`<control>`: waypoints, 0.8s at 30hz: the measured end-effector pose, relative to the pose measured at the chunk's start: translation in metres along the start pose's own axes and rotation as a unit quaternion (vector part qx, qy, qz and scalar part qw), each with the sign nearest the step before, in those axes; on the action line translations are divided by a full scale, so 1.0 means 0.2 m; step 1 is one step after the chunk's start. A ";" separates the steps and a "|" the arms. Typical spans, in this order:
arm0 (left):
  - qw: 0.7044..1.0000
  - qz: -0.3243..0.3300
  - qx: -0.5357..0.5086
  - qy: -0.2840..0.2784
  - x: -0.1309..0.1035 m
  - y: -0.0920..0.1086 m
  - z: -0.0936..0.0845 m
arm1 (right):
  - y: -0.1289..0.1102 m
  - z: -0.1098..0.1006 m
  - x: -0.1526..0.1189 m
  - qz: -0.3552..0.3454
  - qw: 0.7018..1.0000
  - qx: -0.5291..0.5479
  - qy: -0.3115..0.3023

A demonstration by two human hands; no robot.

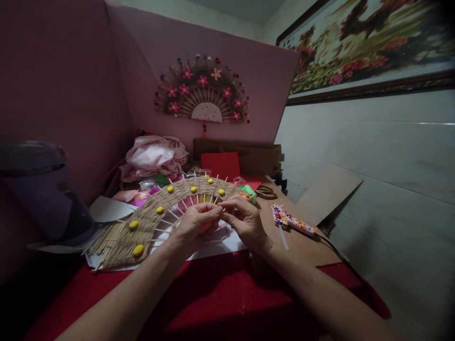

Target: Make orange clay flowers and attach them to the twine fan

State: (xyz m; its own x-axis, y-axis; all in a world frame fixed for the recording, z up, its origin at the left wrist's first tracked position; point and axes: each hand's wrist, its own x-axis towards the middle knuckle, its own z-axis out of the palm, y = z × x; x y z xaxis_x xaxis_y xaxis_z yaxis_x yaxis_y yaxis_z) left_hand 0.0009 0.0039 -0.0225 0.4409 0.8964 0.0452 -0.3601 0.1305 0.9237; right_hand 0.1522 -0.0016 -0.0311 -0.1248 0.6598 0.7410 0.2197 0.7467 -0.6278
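Above the near edge of a half-round fan of twine woven on thin sticks, my two hands meet fingertip to fingertip. My left hand is closed in a pinch, and so is my right hand; whatever sits between the fingertips is too small to make out. A bit of orange shows just below the left fingers, its kind unclear. Yellow buttons are spaced along the twine band. Bare sticks point inward from the band, partly hidden behind my hands.
A flower-patterned glue gun with a black cord lies on brown cardboard to the right. A finished fan with pink flowers hangs behind. Crumpled pink cloth, red card and a purple container stand around. Red cloth covers the front.
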 end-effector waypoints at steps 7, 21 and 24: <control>1.000 -0.009 -0.006 0.000 0.00 0.00 0.00 | 0.00 0.00 0.01 -0.018 1.000 0.010 0.021; 1.000 -0.003 0.001 0.010 0.00 0.00 0.01 | 0.00 0.00 0.01 -0.024 1.000 0.006 0.017; 1.000 -0.009 0.002 0.014 0.00 0.01 0.01 | 0.00 0.00 0.01 -0.034 0.999 0.017 0.027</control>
State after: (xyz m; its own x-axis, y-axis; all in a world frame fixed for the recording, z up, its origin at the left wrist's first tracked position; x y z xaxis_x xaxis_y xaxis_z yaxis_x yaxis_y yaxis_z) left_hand 0.0029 0.0035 -0.0204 0.4248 0.9051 0.0181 -0.3495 0.1455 0.9256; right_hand 0.1524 -0.0007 -0.0295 -0.0865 0.6020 0.7938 0.1792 0.7932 -0.5821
